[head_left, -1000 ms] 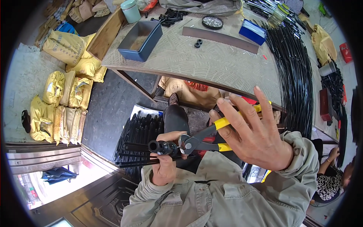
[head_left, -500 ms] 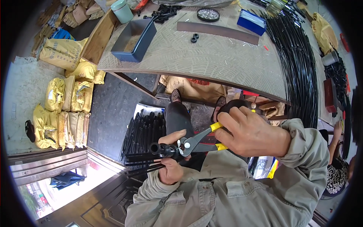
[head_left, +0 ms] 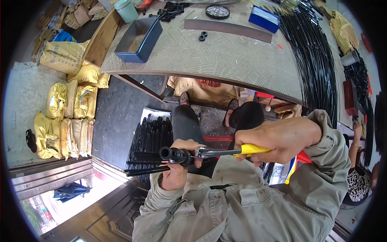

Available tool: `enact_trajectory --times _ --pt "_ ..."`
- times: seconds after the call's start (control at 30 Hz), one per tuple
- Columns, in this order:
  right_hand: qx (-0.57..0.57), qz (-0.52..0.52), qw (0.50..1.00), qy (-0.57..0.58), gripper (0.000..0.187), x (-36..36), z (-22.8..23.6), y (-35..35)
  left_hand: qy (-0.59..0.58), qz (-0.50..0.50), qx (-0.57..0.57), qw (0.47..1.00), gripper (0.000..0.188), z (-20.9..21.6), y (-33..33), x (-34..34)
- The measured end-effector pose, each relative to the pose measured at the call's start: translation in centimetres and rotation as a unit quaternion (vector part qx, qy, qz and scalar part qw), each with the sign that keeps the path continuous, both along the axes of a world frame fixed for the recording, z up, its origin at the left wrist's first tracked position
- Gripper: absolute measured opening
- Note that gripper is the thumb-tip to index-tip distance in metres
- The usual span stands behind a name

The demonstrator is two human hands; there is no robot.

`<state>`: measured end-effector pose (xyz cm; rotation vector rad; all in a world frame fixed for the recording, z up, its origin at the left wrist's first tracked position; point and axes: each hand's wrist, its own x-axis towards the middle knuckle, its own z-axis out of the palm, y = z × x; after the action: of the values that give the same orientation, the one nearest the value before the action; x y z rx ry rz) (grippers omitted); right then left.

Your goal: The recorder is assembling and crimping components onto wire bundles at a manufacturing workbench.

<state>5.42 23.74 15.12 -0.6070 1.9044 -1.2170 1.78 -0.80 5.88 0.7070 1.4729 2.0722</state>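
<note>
My left hand point(head_left: 177, 175) is closed around a black tubular part point(head_left: 174, 154) with a hollow round end facing left. Thin black rods point(head_left: 147, 171) run out leftward below that end. In my right hand point(head_left: 284, 137) is a pair of pliers point(head_left: 219, 153) with grey metal arms and yellow grips. The fingers wrap round both grips, and the pliers are seen nearly edge-on. Their jaws meet the right end of the black part beside my left fingers; what exactly they bite on is hidden.
Beyond my knees stands a worktable point(head_left: 173, 60) with a blue-grey bin point(head_left: 137, 42), a blue box point(head_left: 264, 19) and long black rods point(head_left: 312, 60). More black rods point(head_left: 149, 135) are stacked left of my legs. Yellow sacks point(head_left: 72, 101) line the left. Another person's arm point(head_left: 355, 137) shows at far right.
The pliers have turned from flat with spread handles to edge-on, and my right hand has rolled over and moved slightly right and down. My left hand keeps hold of the black part.
</note>
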Motion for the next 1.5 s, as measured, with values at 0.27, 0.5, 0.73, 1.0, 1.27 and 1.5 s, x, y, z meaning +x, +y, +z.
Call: enact_trajectory --times 0.27,0.5,0.73,1.0,1.27,1.5 --pt "-0.001 0.006 0.996 0.090 0.021 0.7 -0.3 -0.3 0.028 0.030 -0.010 0.999 0.066 0.3 0.5 1.2" --pt "0.167 -0.156 0.919 0.320 0.021 -1.4 -2.0 0.9 -0.006 0.160 0.025 0.987 0.058 -0.7 0.3 -1.5" --pt "0.444 -0.383 0.643 0.492 0.023 -4.2 -10.2 9.0 0.114 0.268 0.102 0.951 0.049 1.6 1.1 -1.6" --pt "-0.073 -0.209 0.921 0.321 0.044 4.1 -13.3 -8.4 -0.174 0.271 0.439 0.839 0.042 2.2 -2.5 -6.1" --pt "-0.565 -0.443 0.590 0.369 0.041 1.9 -10.9 -5.0 -0.457 0.025 0.160 0.875 0.042 -9.6 3.4 -1.9" --pt "-0.224 -0.499 0.798 0.255 0.008 1.4 -20.4 -7.2 0.179 0.000 -0.058 0.982 0.034 0.3 5.1 -2.3"
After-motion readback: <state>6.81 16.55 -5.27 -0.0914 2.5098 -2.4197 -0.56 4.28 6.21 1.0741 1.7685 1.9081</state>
